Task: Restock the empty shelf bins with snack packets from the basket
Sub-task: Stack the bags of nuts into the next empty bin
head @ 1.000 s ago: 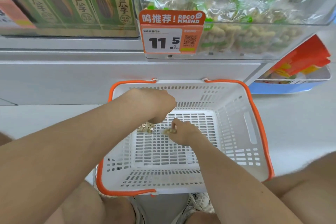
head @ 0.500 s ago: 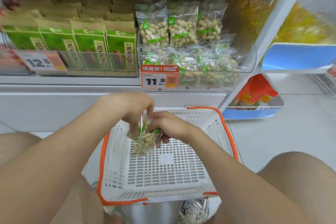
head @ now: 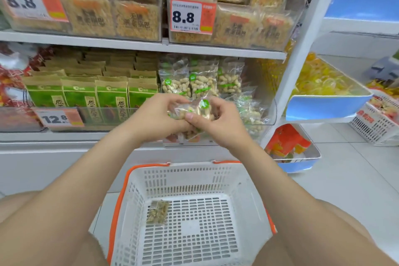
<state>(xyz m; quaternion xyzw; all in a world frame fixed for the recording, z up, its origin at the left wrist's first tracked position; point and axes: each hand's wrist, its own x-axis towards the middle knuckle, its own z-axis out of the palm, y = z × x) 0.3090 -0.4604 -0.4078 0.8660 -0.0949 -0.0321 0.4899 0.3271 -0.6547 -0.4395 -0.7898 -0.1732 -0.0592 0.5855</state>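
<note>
A clear peanut packet (head: pixel 195 109) with a green label is held up in front of the peanut bin (head: pixel 262 114) on the lower shelf. My left hand (head: pixel 156 116) grips its left side and my right hand (head: pixel 218 121) pinches its right side, thumb on the front. Below, the white basket (head: pixel 254 211) with orange handles stands on the floor between my knees. One small packet (head: pixel 158 212) lies flat on its bottom at the left. More peanut packets (head: pixel 198 80) stand at the back of the bin.
Green seed bags (head: pixel 95 95) fill the bin to the left. Boxes of rice crackers (head: pixel 133 17) sit on the shelf above. A white shelf post (head: pixel 302 49) stands to the right, with blue trays (head: pixel 323 106) and a white crate (head: pixel 377 127) beyond it.
Both hands lifted a peanut packet out of the basket and raised it to the peanut bin. My view tilted up from the basket to the shelves.
</note>
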